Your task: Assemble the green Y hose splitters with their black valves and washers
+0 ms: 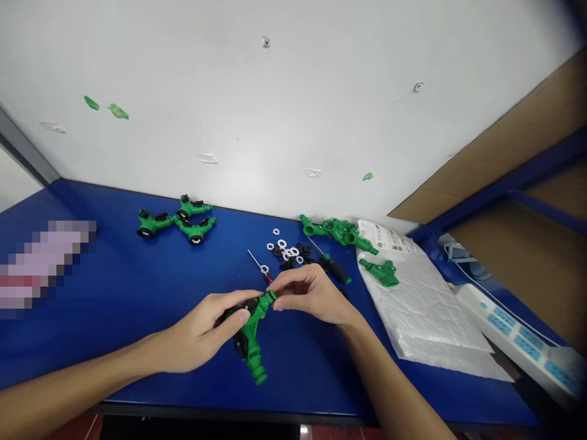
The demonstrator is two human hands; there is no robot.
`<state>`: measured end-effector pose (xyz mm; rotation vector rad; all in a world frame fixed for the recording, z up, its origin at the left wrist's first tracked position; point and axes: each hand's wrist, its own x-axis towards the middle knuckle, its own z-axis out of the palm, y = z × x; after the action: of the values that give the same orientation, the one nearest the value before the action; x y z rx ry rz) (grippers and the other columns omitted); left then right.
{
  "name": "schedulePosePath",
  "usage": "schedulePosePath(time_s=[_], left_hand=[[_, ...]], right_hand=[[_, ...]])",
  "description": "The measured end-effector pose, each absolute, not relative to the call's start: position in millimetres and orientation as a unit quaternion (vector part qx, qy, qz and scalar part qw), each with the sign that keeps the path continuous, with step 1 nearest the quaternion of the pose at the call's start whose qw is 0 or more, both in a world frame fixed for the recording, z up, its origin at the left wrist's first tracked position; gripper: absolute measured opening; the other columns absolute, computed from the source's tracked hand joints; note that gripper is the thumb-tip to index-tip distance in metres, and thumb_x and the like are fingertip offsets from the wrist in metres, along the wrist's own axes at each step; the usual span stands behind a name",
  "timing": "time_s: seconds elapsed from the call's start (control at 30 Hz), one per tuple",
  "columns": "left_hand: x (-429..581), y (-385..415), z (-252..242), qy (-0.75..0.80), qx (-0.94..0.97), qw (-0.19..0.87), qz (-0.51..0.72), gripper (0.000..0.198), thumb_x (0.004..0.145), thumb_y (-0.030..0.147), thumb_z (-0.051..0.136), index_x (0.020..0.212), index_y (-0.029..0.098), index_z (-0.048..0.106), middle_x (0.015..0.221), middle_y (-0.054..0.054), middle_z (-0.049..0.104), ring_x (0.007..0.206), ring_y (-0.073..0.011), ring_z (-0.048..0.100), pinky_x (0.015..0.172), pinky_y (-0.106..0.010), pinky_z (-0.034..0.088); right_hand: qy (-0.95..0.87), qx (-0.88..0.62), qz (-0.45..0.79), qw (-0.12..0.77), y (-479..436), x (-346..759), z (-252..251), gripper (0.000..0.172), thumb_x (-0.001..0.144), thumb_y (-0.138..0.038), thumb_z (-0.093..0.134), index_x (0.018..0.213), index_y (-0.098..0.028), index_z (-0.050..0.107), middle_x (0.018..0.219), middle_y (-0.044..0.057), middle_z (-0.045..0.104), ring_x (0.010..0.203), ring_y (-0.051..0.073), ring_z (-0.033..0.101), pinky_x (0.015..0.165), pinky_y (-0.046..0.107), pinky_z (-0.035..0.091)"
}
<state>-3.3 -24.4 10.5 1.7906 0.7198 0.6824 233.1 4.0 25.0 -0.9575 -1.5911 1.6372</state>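
My left hand (206, 330) is closed round the body of a green Y-shaped hose splitter (251, 342) with black valve knobs, held above the near part of the table. One branch points down toward the table's front edge, the other up to the right. At the end of that upper branch, my right hand (312, 296) pinches with thumb and fingers. Whether a small ring sits between those fingertips is too small to tell. Just behind the hands lies a screwdriver with a red handle (268, 278) and a thin shaft, a white ring (265, 269) beside it.
Several white rings (282, 244) and black parts (288, 264) lie behind my hands, near a dark green screwdriver (337, 267). Splitters with black knobs (197, 229) stand back left, bare green bodies (339, 231) back right. A white bubble mailer (413, 305) and a power strip (518, 333) are right.
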Motion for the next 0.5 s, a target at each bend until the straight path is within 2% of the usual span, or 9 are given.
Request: schedulePosePath(time_s=[0.1,0.23,0.4,0.5], left_hand=[[-3.7,-24.4,8.1,0.310,0.736,0.527,0.289,0.038,0.098,0.035,0.044,0.131,0.022,0.055,0.098,-0.005,0.069,0.095,-0.0224,0.063,0.083,-0.034,0.053],[-4.8,-24.1,4.8,0.335,0.706,0.553,0.290,0.036,0.096,0.038,0.048,0.129,0.025,0.050,0.102,-0.006,0.064,0.103,-0.0233,0.060,0.084,-0.034,0.052],[-4.9,-22.1,0.1,0.352,0.670,0.575,0.309,0.038,0.094,0.039,0.053,0.129,0.029,0.043,0.105,-0.005,0.063,0.101,-0.0205,0.060,0.084,-0.032,0.052],[-4.7,-20.9,-1.7,0.360,0.660,0.580,0.315,0.038,0.093,0.041,0.053,0.128,0.029,0.044,0.107,-0.006,0.063,0.102,-0.0206,0.059,0.086,-0.033,0.051]], right_hand=[[-0.647,-0.415,0.569,0.291,5.9,243.4,33.6,0.022,0.068,-0.033,0.082,0.079,-0.014,0.076,0.067,0.004,0.072,0.057,0.014,0.064,0.057,0.026,0.054],[-0.695,-0.537,0.377,0.295,13.3,276.4,48.3,0.026,0.078,-0.040,0.071,0.082,-0.015,0.074,0.070,0.004,0.070,0.056,0.013,0.058,0.052,0.024,0.046],[-0.736,-0.600,0.287,0.122,21.3,308.0,53.2,0.020,0.084,-0.033,0.063,0.080,-0.016,0.072,0.061,0.000,0.063,0.055,0.013,0.055,0.053,0.025,0.042],[-0.762,-0.605,0.220,0.072,24.6,305.1,43.9,0.015,0.084,-0.026,0.061,0.084,-0.018,0.073,0.066,0.001,0.065,0.061,0.015,0.058,0.059,0.025,0.043]])
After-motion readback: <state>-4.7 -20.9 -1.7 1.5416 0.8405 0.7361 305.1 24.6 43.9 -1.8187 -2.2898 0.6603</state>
